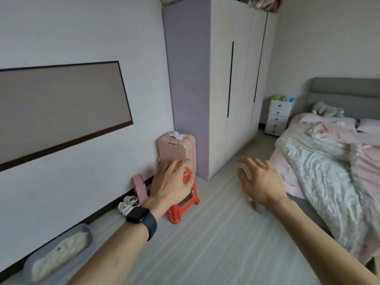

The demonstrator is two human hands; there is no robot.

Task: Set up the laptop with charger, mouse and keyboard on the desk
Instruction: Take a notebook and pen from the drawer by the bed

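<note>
left hand [172,179] over red stool [183,204], perhaps touching | right hand [261,182] spread, empty

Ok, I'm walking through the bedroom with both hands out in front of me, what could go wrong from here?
1. The red stool stands on the floor right ahead under your left hand; you might trip on it.
2. Shoes and a grey tray lie along the wall, so keeping left may catch a foot.
3. No laptop, charger, mouse, keyboard or desk shows here, and your right hand is empty too; you may be heading the wrong way.
</note>
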